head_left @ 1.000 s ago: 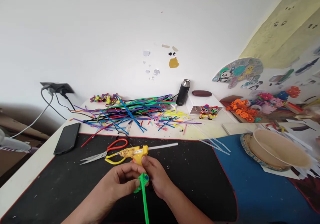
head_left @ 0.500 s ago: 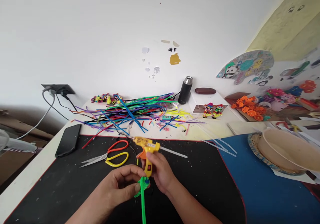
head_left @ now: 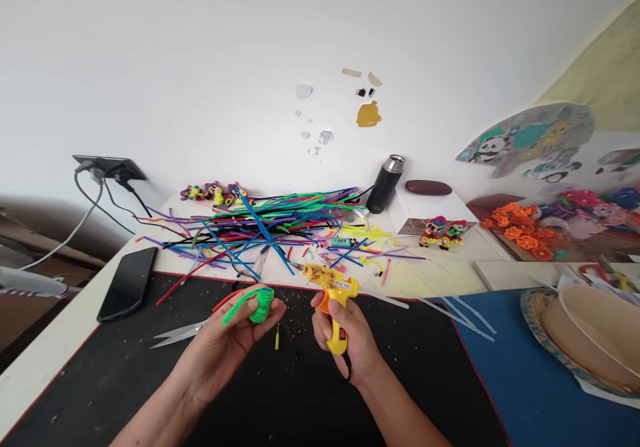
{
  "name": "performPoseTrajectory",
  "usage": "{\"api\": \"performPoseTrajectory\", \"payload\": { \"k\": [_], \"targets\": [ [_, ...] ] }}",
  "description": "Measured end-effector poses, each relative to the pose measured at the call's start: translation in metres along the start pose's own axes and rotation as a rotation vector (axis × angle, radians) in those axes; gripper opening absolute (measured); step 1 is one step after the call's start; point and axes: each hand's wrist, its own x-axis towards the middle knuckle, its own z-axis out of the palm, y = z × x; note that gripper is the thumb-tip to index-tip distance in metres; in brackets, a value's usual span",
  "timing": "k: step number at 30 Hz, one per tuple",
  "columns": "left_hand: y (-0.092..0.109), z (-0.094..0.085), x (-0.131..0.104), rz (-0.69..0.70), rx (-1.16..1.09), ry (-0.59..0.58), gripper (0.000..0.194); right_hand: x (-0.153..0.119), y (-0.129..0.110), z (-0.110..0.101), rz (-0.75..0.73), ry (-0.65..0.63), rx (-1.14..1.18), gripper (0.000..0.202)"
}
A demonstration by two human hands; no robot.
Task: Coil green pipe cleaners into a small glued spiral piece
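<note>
In my left hand (head_left: pixel 220 344) is a coiled green pipe cleaner (head_left: pixel 261 306), its loose end sticking out to the left and a bit of blue at the top of the coil. My right hand (head_left: pixel 353 337) grips a yellow hot glue gun (head_left: pixel 336 294) by its handle, fingers around the orange trigger. The gun's nozzle points left and up, apart from the coil, and a clear glue stick (head_left: pixel 387 298) juts from its back. Scissors (head_left: pixel 183 331) lie behind my left hand, which hides most of their handles. A short yellow-green piece (head_left: pixel 277 340) lies on the black mat between my hands.
Many coloured pipe cleaners (head_left: pixel 280 217) are heaped along the wall. A black phone (head_left: pixel 129 284) lies at left, a black flask (head_left: pixel 386 184) stands behind. Small figures (head_left: pixel 443 232), glue sticks (head_left: pixel 465 317) and a large bowl (head_left: pixel 595 314) are on the right.
My left hand has lifted the green coil up and to the left and turned it. The glue gun has moved right, away from the coil. The view has shifted slightly.
</note>
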Motion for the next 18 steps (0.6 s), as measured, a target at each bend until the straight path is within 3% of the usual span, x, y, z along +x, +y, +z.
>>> {"api": "performPoseTrajectory", "payload": {
  "k": [4, 9, 18],
  "targets": [
    [-0.004, 0.002, 0.007, 0.009, -0.037, -0.002, 0.028, -0.007, -0.006, 0.0, 0.017, -0.043, -0.043, 0.048],
    [-0.003, 0.007, 0.006, 0.088, 0.058, 0.014, 0.038, -0.015, 0.0, -0.005, -0.019, -0.061, -0.289, 0.053],
    [-0.007, 0.0, 0.01, 0.207, 0.194, 0.038, 0.036, -0.024, 0.002, -0.003, -0.048, 0.03, -0.57, 0.063]
  ]
}}
